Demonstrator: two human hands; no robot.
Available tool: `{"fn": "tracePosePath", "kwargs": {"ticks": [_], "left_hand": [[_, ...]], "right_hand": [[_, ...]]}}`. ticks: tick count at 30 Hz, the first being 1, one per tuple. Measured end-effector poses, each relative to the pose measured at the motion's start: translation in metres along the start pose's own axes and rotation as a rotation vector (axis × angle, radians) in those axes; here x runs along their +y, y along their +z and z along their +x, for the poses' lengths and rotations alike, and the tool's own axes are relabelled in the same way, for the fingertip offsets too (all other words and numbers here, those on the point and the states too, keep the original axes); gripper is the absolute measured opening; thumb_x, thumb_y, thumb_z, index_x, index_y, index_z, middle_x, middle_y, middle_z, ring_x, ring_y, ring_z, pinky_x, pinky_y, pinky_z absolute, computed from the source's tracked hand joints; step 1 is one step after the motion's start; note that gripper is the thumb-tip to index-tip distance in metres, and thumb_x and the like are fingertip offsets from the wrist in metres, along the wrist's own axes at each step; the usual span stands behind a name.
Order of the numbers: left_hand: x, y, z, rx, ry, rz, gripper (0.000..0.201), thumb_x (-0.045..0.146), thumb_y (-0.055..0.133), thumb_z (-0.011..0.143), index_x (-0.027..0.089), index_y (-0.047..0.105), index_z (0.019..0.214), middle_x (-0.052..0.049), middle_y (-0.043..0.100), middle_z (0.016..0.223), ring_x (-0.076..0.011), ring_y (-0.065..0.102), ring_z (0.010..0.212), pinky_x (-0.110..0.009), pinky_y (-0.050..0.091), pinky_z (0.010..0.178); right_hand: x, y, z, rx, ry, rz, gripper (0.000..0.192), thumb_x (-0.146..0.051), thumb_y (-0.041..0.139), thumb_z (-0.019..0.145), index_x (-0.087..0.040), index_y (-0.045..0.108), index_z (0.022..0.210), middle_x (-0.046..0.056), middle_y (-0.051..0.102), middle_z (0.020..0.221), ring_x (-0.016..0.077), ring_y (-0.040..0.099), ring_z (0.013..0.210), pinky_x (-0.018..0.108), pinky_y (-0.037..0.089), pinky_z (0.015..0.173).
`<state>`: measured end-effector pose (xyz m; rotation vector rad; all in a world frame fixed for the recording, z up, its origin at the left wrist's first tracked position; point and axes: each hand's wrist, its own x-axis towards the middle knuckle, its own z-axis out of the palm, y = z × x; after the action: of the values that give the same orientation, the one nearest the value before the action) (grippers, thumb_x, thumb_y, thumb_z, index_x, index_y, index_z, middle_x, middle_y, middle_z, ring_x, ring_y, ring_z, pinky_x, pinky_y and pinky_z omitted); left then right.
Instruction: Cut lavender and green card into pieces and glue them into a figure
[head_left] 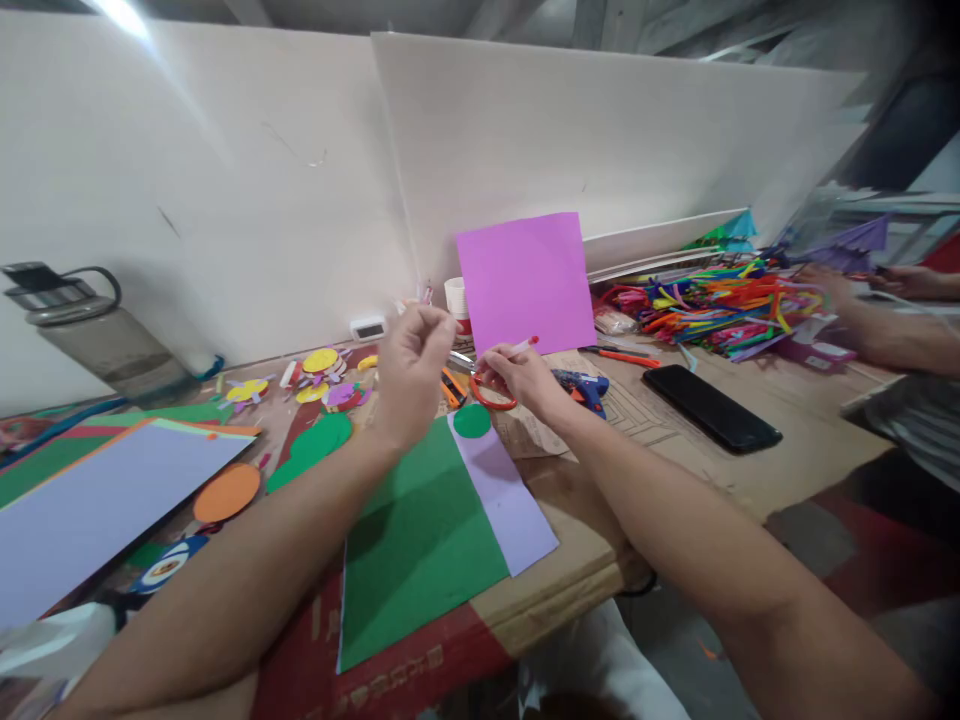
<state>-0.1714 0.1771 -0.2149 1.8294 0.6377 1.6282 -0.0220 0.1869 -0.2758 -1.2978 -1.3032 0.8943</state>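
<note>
My right hand (517, 378) grips orange-handled scissors (491, 395); my left hand (412, 365) pinches shut mid-frame; the paper cup's (455, 297) contents are hidden.

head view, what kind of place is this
Most likely a craft worktable in a shared workshop. Coloured paper sheets such as the green sheet, cut paper shapes, a pile of pipe cleaners and a glue gun cover it.

Red-handled scissors (491, 392) held low above a green sheet (420, 540).
</note>
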Motion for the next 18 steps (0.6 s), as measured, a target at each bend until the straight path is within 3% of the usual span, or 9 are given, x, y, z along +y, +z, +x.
{"fn": "tracePosePath", "kwargs": {"ticks": [2, 4, 6, 8, 12, 18], "left_hand": [[-0.03, 0.001, -0.004, -0.166, -0.077, 0.325, 0.015, 0.025, 0.053, 0.085, 0.018, 0.057, 0.072, 0.002, 0.056, 0.067, -0.0112, 0.049, 0.063, -0.024, 0.039, 0.06], [-0.05, -0.002, -0.006, -0.461, -0.136, 0.571, 0.017, 0.025, 0.052, 0.084, 0.017, 0.062, 0.072, 0.0, 0.061, 0.069, -0.0127, 0.053, 0.064, -0.025, 0.039, 0.062], [-0.063, -0.009, -0.006, -0.811, -0.136, 0.708, 0.015, 0.024, 0.055, 0.08, 0.019, 0.069, 0.078, -0.001, 0.068, 0.074, -0.0138, 0.057, 0.066, -0.025, 0.04, 0.064], [-0.071, -0.014, -0.004, -0.995, -0.131, 0.801, 0.015, 0.025, 0.059, 0.078, 0.02, 0.073, 0.083, -0.001, 0.072, 0.081, -0.0152, 0.061, 0.069, -0.025, 0.041, 0.066], [-0.071, -0.02, -0.003, -1.142, -0.12, 0.894, 0.02, 0.027, 0.067, 0.074, 0.024, 0.075, 0.092, -0.001, 0.074, 0.089, -0.0176, 0.066, 0.079, -0.024, 0.043, 0.07], [-0.061, -0.019, -0.011, -1.172, -0.128, 0.95, 0.032, 0.026, 0.069, 0.076, 0.024, 0.073, 0.108, -0.004, 0.074, 0.102, -0.0208, 0.067, 0.094, -0.026, 0.046, 0.081]], "right_hand": [[0.0, -0.005, 0.003, 0.048, -0.044, -0.065, 0.019, -0.026, 0.051, 0.084, -0.017, 0.065, 0.074, -0.001, 0.061, 0.062, 0.0096, 0.055, 0.056, 0.02, 0.041, 0.055], [0.0, -0.009, 0.005, 0.051, -0.084, -0.102, 0.021, -0.028, 0.05, 0.085, -0.017, 0.066, 0.078, -0.001, 0.064, 0.066, 0.0105, 0.057, 0.058, 0.02, 0.042, 0.056], [-0.001, -0.009, 0.005, 0.038, -0.091, -0.098, 0.021, -0.027, 0.048, 0.085, -0.017, 0.065, 0.079, -0.001, 0.063, 0.066, 0.0101, 0.055, 0.056, 0.02, 0.042, 0.055], [-0.003, -0.007, 0.004, 0.018, -0.08, -0.077, 0.02, -0.026, 0.047, 0.085, -0.017, 0.064, 0.078, -0.001, 0.062, 0.063, 0.0096, 0.054, 0.054, 0.02, 0.041, 0.054], [-0.005, -0.003, 0.0, -0.024, -0.102, -0.076, 0.02, -0.026, 0.047, 0.086, -0.017, 0.061, 0.075, -0.002, 0.061, 0.062, 0.0097, 0.053, 0.054, 0.02, 0.041, 0.056], [0.003, 0.0, 0.001, -0.014, -0.15, -0.202, 0.021, -0.03, 0.048, 0.087, -0.019, 0.064, 0.079, 0.0, 0.064, 0.067, 0.0123, 0.056, 0.062, 0.022, 0.042, 0.059]]}}
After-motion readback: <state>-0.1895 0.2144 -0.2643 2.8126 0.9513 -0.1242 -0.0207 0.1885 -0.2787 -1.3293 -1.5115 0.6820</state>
